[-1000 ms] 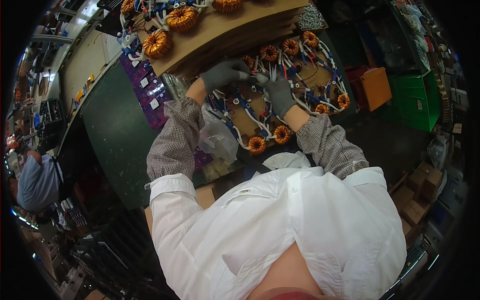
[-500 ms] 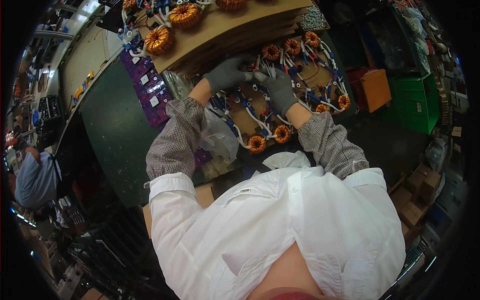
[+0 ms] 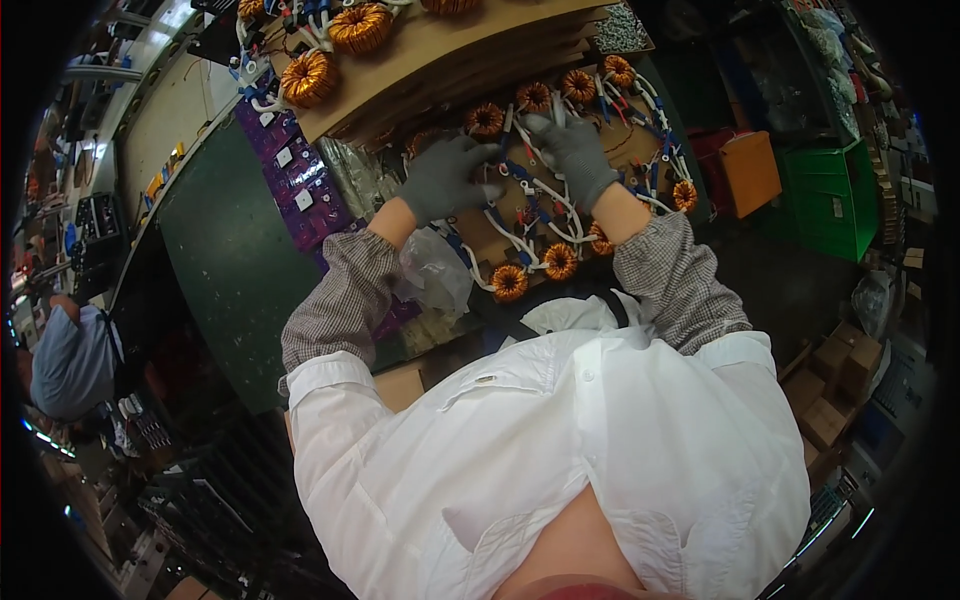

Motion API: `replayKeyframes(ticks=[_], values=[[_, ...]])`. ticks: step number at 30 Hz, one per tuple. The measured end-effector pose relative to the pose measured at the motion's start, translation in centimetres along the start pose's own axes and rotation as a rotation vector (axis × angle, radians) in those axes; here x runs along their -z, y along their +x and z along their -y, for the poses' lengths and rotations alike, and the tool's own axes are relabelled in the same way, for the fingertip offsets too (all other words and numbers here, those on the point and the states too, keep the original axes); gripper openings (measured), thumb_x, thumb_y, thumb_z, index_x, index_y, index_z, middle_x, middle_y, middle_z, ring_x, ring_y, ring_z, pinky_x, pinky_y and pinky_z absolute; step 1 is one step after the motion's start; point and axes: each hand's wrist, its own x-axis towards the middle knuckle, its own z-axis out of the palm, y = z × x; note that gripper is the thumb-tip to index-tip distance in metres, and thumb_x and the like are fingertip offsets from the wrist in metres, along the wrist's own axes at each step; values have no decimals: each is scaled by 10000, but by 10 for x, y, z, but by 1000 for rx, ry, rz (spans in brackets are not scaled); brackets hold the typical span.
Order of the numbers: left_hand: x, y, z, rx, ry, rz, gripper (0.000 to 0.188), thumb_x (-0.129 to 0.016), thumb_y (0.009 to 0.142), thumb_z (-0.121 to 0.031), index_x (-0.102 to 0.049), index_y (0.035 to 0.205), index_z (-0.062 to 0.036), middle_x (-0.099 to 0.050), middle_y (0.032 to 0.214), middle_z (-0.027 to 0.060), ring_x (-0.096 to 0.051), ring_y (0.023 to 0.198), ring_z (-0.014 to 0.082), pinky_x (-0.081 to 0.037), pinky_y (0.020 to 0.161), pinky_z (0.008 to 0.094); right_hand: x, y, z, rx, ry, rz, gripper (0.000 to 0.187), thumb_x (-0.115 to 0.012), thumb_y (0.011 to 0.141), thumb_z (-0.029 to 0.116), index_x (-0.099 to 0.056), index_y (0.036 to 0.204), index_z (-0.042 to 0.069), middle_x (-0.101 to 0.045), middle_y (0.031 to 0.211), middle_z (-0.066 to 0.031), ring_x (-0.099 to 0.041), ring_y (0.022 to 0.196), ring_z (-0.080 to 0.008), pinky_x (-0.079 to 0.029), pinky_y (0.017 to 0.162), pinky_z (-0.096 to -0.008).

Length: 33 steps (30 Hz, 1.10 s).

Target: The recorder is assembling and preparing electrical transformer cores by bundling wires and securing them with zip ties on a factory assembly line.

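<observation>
On a brown cardboard sheet lie several copper-wound toroid coils with white leads, blue sleeves and ring terminals. My left hand, in a grey glove, is over the sheet's left part. Its fingers are apart, with nothing visible in them, and the fingertips are close to the leads. My right hand, also gloved in grey, is above the middle of the sheet, just below the far row of coils. Its fingers stretch out apart beside a white lead and are slightly blurred; nothing held shows.
Stacked cardboard sheets with more coils rise at the far left. Purple circuit boards and clear plastic bags lie left of the work. Small metal parts sit at the back. A green bin and an orange panel stand right.
My hands were close together with white leads between them; now they have parted, left hand moving down and left, right hand slightly up. A coil between them has come into sight.
</observation>
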Motion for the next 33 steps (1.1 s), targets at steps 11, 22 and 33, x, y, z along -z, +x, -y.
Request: replayKeyframes(ticks=[11,22,33], values=[[7,42,-8,-17,142,38,356,-530,855,-342,-598,1156,-163,-577,1099,114,-543,1036,294,-451,854,408,68,-31,-2,-170,29,57,154,-513,928,153,-552,1015,31,-535,707,-41,-444,503,-95,-365,449,-231],[-9,116,-57,4,563,534,401,-635,789,-312,-597,1102,-63,-567,1109,132,-543,1060,285,-461,856,394,75,-34,-3,-31,-210,-67,264,-540,926,234,-594,1048,6,-556,734,-25,-464,590,-90,-403,547,-254],[-9,120,-17,55,-23,328,376,-593,838,-308,-583,1070,-13,-608,1040,160,-577,958,338,-457,824,411,82,-33,1,-183,-74,-105,268,-604,883,284,-633,996,43,-532,692,14,-454,570,-70,-380,519,-229]])
